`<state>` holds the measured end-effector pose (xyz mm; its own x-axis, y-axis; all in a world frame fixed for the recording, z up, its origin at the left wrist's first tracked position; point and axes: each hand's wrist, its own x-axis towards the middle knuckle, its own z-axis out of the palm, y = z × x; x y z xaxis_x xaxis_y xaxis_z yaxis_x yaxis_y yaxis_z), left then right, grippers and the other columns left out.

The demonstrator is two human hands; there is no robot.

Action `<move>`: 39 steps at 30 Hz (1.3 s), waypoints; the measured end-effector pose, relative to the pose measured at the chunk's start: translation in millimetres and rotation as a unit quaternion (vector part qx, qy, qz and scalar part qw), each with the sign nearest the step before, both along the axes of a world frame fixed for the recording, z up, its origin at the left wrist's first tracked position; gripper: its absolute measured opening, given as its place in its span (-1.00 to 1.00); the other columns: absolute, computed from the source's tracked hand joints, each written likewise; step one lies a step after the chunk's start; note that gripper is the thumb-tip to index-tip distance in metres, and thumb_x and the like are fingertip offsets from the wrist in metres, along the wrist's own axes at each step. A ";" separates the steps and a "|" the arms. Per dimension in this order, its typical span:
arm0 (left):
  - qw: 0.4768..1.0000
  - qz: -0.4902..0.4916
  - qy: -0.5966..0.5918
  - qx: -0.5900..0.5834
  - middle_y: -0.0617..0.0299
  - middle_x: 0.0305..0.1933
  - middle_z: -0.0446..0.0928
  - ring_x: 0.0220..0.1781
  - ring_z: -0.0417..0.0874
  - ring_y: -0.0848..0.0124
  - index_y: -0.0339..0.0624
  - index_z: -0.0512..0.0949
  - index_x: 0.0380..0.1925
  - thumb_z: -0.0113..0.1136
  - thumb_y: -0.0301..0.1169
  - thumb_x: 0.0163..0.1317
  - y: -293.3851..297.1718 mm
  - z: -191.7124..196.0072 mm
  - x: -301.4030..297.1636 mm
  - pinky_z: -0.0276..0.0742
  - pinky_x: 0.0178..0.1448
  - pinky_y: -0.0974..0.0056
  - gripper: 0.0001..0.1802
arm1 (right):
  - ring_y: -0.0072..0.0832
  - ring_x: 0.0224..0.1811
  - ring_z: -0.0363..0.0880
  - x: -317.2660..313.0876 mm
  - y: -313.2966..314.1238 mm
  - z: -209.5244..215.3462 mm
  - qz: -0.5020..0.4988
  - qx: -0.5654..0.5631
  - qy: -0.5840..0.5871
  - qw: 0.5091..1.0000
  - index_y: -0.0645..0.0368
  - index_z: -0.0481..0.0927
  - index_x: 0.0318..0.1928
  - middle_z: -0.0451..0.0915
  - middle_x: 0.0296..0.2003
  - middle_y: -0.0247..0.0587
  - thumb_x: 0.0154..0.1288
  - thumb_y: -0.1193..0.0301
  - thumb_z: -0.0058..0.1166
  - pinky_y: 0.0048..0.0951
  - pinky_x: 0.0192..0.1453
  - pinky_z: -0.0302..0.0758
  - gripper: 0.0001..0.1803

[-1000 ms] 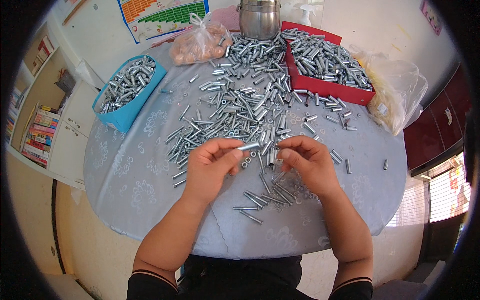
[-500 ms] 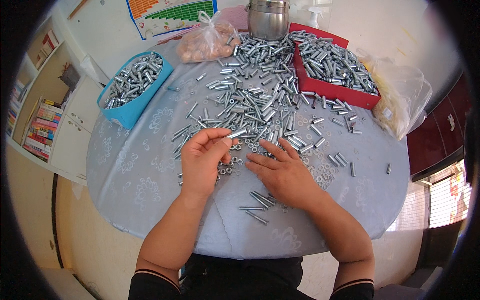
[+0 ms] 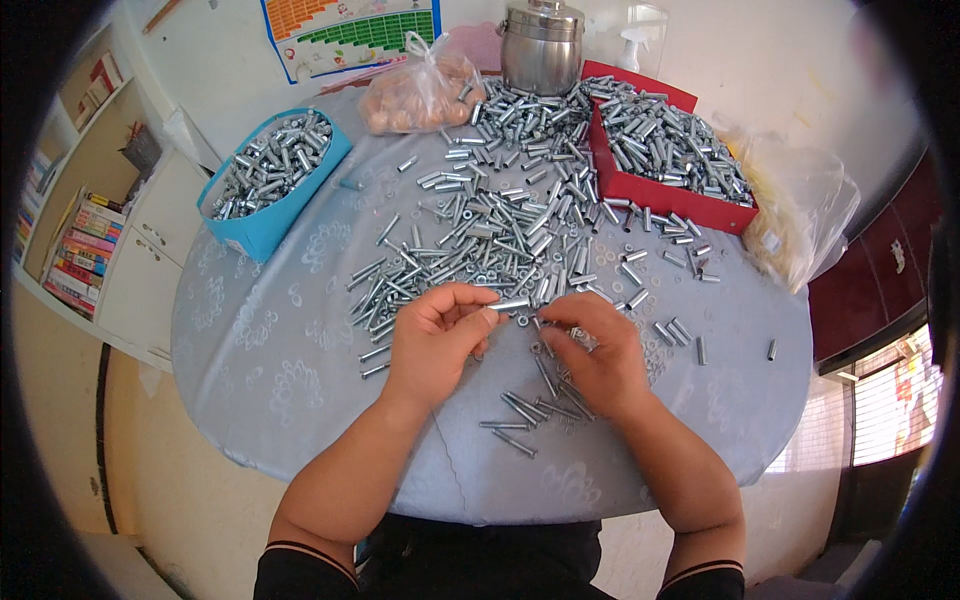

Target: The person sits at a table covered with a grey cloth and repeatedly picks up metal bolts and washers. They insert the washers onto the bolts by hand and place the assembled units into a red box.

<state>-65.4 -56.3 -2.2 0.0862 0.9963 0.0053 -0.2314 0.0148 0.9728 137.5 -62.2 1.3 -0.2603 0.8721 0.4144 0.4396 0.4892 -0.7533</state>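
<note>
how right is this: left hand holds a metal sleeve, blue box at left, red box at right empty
The red box isn't empty: the head view shows it heaped with metal cylinders. The left hand does hold a metal sleeve, and the blue box is at left.

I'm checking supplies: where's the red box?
In the head view, the red box sits on the back right of the table, between the steel pot and the rightmost plastic bag.

One head-worn fisheye view looks down and forward over the nearby table
</note>
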 end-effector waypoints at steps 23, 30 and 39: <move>0.997 -0.071 0.037 -0.009 0.13 -0.25 0.68 -0.44 0.55 0.57 -0.34 0.60 -0.10 0.23 -0.57 0.23 -4.9 -8.1 11.6 0.50 -0.34 0.46 -0.78 | -0.58 -0.25 0.61 17.3 3.0 -12.2 0.004 -0.217 0.265 0.940 0.32 0.62 -0.09 0.63 -0.29 -0.26 0.35 0.51 0.14 -0.56 -0.14 0.53 -0.82; 0.995 -0.066 0.070 0.006 0.27 -0.33 0.66 -0.44 0.52 0.65 -0.31 0.62 -0.11 0.22 -0.55 0.25 -7.6 -5.7 13.7 0.44 -0.35 0.53 -0.79 | -0.58 -0.35 0.60 18.6 0.8 -6.1 -0.002 -0.245 0.242 0.939 0.34 0.60 -0.10 0.63 -0.35 -0.27 0.40 0.47 0.09 -0.56 -0.25 0.55 -0.82; 0.994 -0.053 0.097 0.021 0.28 -0.33 0.65 -0.43 0.52 0.66 -0.31 0.62 -0.09 0.21 -0.57 0.25 -9.7 -7.6 12.5 0.43 -0.34 0.53 -0.77 | -0.60 -0.33 0.60 19.4 -5.1 3.3 0.025 -0.293 0.249 0.923 0.34 0.58 -0.08 0.64 -0.32 -0.28 0.28 0.56 0.20 -0.56 -0.20 0.55 -0.78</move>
